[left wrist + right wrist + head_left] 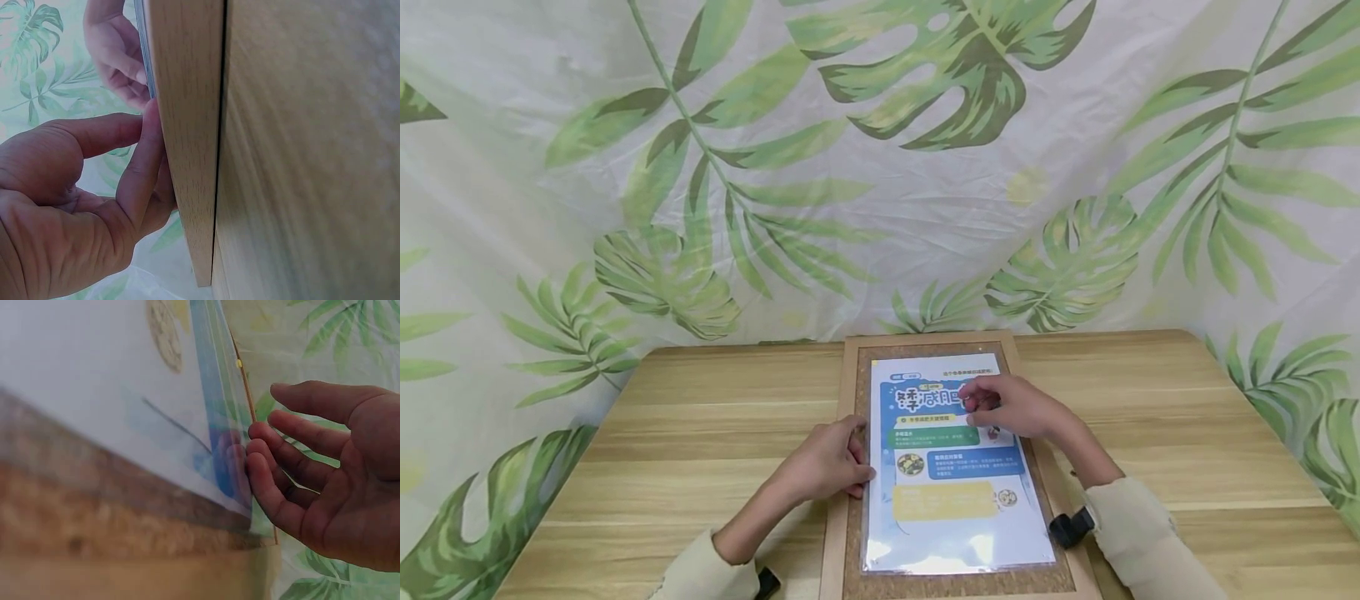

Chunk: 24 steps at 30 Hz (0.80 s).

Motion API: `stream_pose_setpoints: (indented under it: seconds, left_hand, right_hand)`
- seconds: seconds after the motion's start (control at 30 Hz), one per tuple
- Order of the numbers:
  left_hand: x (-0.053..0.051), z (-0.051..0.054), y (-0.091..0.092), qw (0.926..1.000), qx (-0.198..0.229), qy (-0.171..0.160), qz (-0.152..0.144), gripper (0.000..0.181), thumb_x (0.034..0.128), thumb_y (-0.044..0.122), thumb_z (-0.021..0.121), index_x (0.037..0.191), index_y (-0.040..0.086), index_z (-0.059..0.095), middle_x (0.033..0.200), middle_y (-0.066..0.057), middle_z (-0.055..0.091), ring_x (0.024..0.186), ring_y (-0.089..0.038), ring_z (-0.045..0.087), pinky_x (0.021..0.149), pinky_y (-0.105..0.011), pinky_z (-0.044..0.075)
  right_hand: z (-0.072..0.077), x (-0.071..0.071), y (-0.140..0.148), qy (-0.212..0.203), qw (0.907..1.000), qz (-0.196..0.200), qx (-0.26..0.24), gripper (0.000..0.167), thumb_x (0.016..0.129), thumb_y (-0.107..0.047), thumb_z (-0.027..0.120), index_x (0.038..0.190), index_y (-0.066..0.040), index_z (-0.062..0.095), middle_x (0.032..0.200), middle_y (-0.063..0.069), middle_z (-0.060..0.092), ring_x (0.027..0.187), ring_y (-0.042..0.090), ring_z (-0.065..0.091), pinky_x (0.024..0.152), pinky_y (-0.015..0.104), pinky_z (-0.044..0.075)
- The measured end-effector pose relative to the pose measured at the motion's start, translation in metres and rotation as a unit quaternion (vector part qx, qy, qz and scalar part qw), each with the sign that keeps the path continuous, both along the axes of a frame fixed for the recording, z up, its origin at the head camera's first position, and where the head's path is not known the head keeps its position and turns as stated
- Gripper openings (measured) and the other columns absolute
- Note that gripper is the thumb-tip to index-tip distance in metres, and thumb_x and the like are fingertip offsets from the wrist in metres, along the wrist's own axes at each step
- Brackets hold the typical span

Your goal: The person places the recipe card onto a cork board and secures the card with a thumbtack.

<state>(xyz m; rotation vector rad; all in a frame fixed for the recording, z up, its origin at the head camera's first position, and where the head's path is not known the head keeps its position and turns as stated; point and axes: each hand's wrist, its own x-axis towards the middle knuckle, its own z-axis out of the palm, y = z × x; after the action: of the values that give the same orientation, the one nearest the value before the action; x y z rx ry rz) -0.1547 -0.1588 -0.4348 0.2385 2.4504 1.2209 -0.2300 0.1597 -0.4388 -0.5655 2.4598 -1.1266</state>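
A glossy printed sheet point(951, 533) in blue, green and yellow lies on a cork board point(853, 533) with a wooden frame point(837, 533). My left hand point(823, 460) is at the sheet's left edge, its thumb tip at that edge. In the left wrist view, the thumb and index fingertip of my left hand point(81, 181) meet beside the frame point(187, 125). Over the sheet's upper right part is my right hand point(1018, 406), fingers loosely bent. The right wrist view shows the right hand point(331, 469) with its fingertips at the glossy sheet point(81, 369) and nothing gripped.
The board rests on a wooden table point(1165, 417), reaching its back edge. Behind stands a pale cloth point(925, 200) printed with green leaves. A small yellow spot point(874, 362) shows at the sheet's upper left corner. Black straps point(1071, 527) are at both wrists.
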Motion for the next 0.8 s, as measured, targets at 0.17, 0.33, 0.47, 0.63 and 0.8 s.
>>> stream_pose_setpoints:
  seconds: [0.17,0.33,0.47,0.63,0.8]
  left_hand:
    - [0.001,0.000,0.000,1.0000,0.003,0.000,0.000,0.081,0.0888,-0.008,0.080,0.158,-0.012,0.039,0.089,-0.012,0.065,0.062,-0.017,0.071,0.055,-0.031,0.065]
    - [0.001,0.001,0.000,1.0000,0.007,-0.001,-0.001,0.080,0.0888,-0.009,0.080,0.158,-0.012,0.039,0.089,-0.012,0.065,0.062,-0.017,0.071,0.056,-0.031,0.065]
    - [0.001,0.000,0.000,1.0000,0.006,-0.003,0.000,0.079,0.0891,-0.008,0.080,0.157,-0.012,0.040,0.090,-0.012,0.065,0.062,-0.017,0.071,0.056,-0.031,0.066]
    - [0.001,0.000,0.000,1.0000,0.003,-0.002,0.001,0.079,0.0893,-0.008,0.080,0.157,-0.011,0.040,0.090,-0.012,0.065,0.063,-0.017,0.071,0.056,-0.031,0.065]
    - [0.001,0.000,0.000,1.0000,0.002,0.000,0.000,0.078,0.0896,-0.007,0.080,0.157,-0.011,0.040,0.090,-0.012,0.065,0.063,-0.017,0.071,0.056,-0.031,0.065]
  right_hand:
    - [0.004,0.009,0.010,0.023,0.9995,0.015,0.014,0.038,0.098,-0.015,0.077,0.133,-0.004,0.070,0.111,0.005,0.071,0.099,0.019,0.061,0.083,0.028,0.057]
    - [0.007,0.018,0.021,0.043,0.9987,0.003,0.026,0.036,0.097,-0.016,0.078,0.131,-0.005,0.072,0.110,0.002,0.072,0.098,0.018,0.062,0.084,0.028,0.057]
    - [0.009,0.027,0.034,0.054,0.9984,-0.003,0.019,0.032,0.099,-0.016,0.076,0.128,-0.005,0.073,0.105,0.002,0.072,0.095,0.019,0.062,0.078,0.025,0.056]
    - [0.009,0.037,0.049,0.064,0.9978,-0.006,0.015,0.025,0.099,-0.015,0.074,0.123,-0.007,0.074,0.102,0.001,0.071,0.095,0.018,0.062,0.079,0.024,0.058]
    - [0.007,0.046,0.064,0.059,0.9979,-0.016,0.020,0.022,0.099,-0.015,0.075,0.120,-0.009,0.075,0.102,-0.001,0.072,0.096,0.018,0.063,0.080,0.024,0.057]
